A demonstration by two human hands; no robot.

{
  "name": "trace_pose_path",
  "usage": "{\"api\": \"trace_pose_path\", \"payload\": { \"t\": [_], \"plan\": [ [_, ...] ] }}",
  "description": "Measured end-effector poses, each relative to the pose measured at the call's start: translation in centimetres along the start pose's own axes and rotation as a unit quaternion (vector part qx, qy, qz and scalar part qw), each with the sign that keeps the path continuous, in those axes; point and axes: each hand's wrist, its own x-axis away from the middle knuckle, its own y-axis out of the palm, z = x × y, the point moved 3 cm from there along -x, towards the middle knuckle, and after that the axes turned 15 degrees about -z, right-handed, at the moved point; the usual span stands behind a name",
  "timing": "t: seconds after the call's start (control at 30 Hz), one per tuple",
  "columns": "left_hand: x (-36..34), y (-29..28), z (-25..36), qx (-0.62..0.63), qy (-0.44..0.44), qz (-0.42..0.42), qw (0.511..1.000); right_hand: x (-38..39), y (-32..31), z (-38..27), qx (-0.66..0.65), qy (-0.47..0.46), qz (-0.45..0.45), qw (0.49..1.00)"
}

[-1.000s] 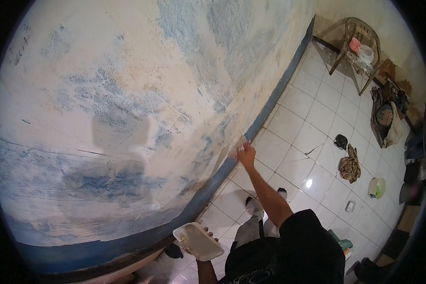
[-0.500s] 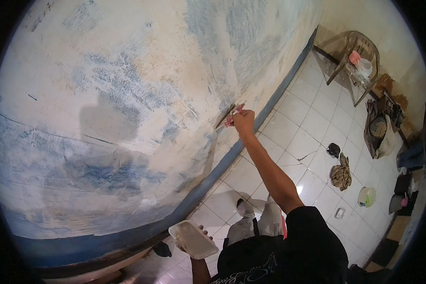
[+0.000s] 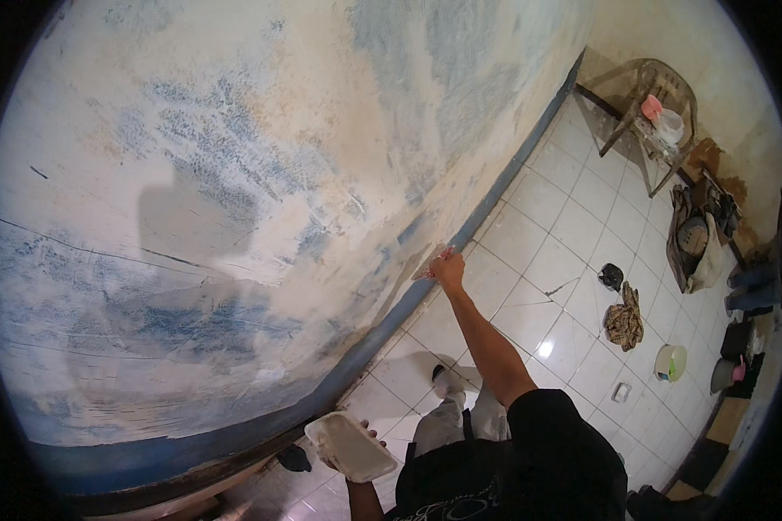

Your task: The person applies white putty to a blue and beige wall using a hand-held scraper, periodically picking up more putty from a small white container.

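Observation:
My right arm reaches out to the wall, which is patched in blue, white and beige. Closed in my right hand is a putty knife, its thin blade against the low part of the wall just above the blue skirting band. Its handle is mostly covered by my fingers. Low in the picture, my left hand grips a shallow whitish plastic tray from beneath, with fingertips showing at the far edge. Pale, smooth filler seems to lie in the tray.
White tiles cover the floor. On it lie a brown patterned cloth, a black bag, a pale green tub and a small clear container. A chair holding containers stands far right. A dark object lies beside the tray.
My right hand has drawn the putty knife down the wall, toward the blue band and nearer to me. The tray in my left hand has shifted only slightly.

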Motion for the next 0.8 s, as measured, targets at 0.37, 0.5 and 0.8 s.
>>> {"api": "trace_pose_path", "payload": {
  "t": [0.37, 0.5, 0.8],
  "plan": [
    [0.2, -1.2, 0.0, 0.057, 0.016, 0.002, 0.998, 6.2, -0.3, -17.5, -0.294, -0.160, -0.080, 0.939],
    [-1.5, -0.2, -0.3, 0.044, -0.009, -0.031, 0.999, 10.1, -4.4, -21.3, -0.240, -0.177, -0.053, 0.953],
    [-0.2, -0.2, 0.1, 0.054, 0.000, 0.011, 0.998, 0.9, -3.7, -2.0, -0.141, -0.107, 0.010, 0.984]
  ]
}}
